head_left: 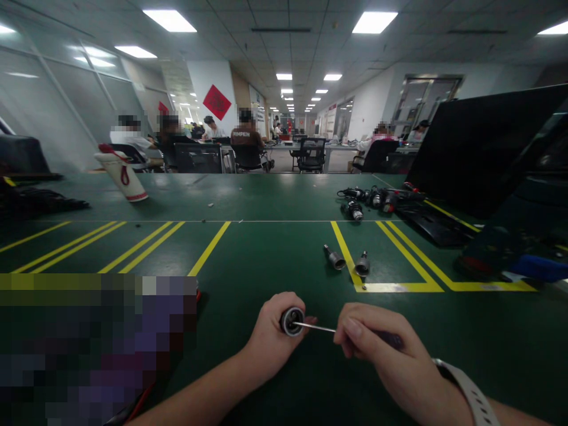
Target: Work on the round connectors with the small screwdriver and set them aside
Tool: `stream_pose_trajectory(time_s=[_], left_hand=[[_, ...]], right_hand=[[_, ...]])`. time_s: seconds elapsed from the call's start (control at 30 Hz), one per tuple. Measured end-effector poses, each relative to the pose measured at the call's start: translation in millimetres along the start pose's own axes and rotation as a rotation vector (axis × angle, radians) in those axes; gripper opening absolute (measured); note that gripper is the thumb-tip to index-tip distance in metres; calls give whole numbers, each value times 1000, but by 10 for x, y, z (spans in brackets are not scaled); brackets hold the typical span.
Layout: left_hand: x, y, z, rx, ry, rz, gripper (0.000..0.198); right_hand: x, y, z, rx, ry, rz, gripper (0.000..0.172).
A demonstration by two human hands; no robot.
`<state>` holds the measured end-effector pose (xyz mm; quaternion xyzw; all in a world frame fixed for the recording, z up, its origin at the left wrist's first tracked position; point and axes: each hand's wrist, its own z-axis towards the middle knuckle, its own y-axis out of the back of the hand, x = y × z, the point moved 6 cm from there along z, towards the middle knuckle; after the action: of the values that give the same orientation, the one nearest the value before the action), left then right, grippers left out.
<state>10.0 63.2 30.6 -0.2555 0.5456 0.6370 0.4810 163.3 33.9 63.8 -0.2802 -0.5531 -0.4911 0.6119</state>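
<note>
My left hand (271, 337) is wrapped round a round metal connector (284, 320), its open end facing me with a dark core inside. In my right hand (377, 340) is a screwdriver (320, 328), gripped by its dark handle, with the thin shaft pointing left. The tip reaches into the open end of the connector; what it touches there is too small to tell. Beyond my hands lie two cone-shaped metal connector shells (336, 260) (362, 265), with a small dark piece (364, 287) on the yellow tape near them.
Yellow tape lines (394, 287) mark the green tabletop (248, 248). Cables with metal connectors (375, 198) lie at the back right, beside a large black monitor (483, 148). A white cup (126, 174) stands tilted-looking at the left. Pixelation covers the front left. Several people sit at desks beyond.
</note>
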Motion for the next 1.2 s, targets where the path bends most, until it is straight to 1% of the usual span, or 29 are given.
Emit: stream_pose_trajectory(time_s=[0.13, 0.27, 0.37, 0.47, 0.6, 0.7, 0.8, 0.87, 0.93, 1.07, 1.2], left_hand=[[-5, 4, -1, -4, -4, -6, 22], [-6, -6, -15, 1, -23, 8, 21], [-12, -17, -19, 12, -25, -5, 21], [-23, -15, -13, 21, -7, -40, 22], [-20, -17, -5, 45, 35, -109, 20], [4, -32, -2, 64, 69, -168, 21], [24, -44, 5, 63, 80, -202, 22], [35, -49, 9, 59, 82, -204, 23], [44, -51, 11, 57, 81, -196, 25], [57, -45, 1, 44, 68, -159, 27], [78, -34, -6, 12, 50, -108, 27]], right_hand=[[44, 3, -16, -25, 29, -58, 30], [119, -57, -30, 4, 85, -182, 31], [118, -88, -21, 26, 87, -185, 30], [15, -78, 4, 23, -6, -76, 30], [-184, -74, 21, -4, -196, 217, 29], [-239, -86, 26, -25, -233, 345, 29], [-251, -97, 27, -21, -229, 365, 29], [-240, -96, 24, -7, -207, 320, 29], [-192, -83, 19, 4, -147, 216, 29], [20, -80, -6, 47, 56, -74, 32], [203, -90, -40, 42, 200, -220, 28]])
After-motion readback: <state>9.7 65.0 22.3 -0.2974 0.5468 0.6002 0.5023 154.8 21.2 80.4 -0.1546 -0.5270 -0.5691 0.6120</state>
